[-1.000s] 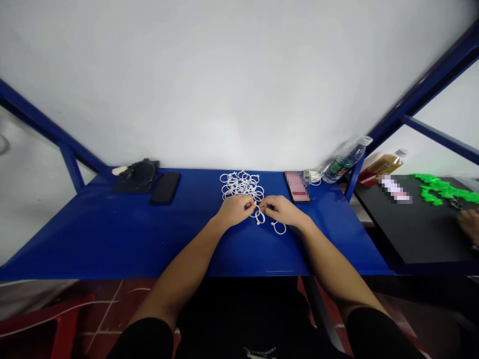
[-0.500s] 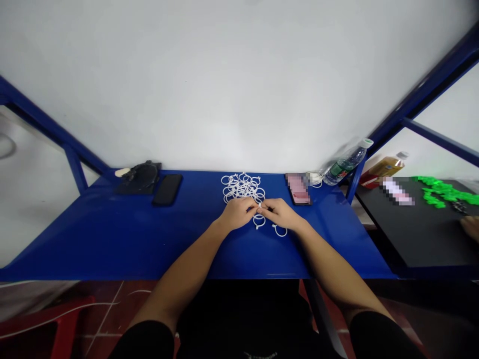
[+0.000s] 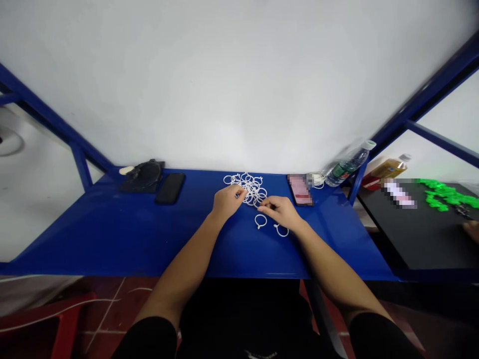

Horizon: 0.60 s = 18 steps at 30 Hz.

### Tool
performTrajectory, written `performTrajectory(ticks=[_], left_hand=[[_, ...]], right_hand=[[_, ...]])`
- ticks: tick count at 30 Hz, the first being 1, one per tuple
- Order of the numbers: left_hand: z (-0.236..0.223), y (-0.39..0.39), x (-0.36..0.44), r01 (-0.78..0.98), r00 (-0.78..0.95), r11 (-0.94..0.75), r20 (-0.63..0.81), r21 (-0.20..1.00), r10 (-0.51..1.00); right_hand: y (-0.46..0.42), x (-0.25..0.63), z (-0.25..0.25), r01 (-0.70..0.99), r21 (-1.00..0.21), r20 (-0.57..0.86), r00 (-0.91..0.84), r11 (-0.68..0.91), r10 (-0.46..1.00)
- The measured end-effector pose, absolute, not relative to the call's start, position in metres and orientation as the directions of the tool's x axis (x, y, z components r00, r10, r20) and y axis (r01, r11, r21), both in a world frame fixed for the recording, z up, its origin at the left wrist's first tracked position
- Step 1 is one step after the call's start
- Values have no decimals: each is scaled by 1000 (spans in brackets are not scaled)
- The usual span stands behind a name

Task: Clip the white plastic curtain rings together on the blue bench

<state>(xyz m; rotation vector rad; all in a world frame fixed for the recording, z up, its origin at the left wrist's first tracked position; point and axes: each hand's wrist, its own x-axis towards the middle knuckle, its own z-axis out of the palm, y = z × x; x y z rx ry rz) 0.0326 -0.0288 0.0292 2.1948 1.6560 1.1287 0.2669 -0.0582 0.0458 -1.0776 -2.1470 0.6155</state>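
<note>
White rings (image 3: 261, 221) lie on the blue table (image 3: 123, 234) between and below the parted left hand (image 3: 227, 201) and right hand (image 3: 281, 211). Whether either grips one, I cannot tell. A pale wall (image 3: 224, 89) rises beyond them.

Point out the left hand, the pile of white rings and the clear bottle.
Left hand (image 3: 224, 203): head view, back of the hand.
White ring pile (image 3: 253, 188): head view, its middle.
Clear bottle (image 3: 341, 171): head view, green label.
</note>
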Motion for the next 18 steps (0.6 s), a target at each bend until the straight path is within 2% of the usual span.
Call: performTrajectory(ticks=[7,12,15,18], left_hand=[[19,-19,25,808,25,-248,390,534,920],[23,-25,28,730,106,-395,477,559,872],[27,-33,33,671,254,-506,474,542,843],[29,-40,40,614,390,-578,430,537,814]], right_hand=[[-56,275,47,546,-517,165,-692,659,702],[-60,265,40,579,-435,50,-749,689,661],[-59,264,40,624,-399,44,-719,672,694],[-58,264,44,722,-416,152,-545,553,825]])
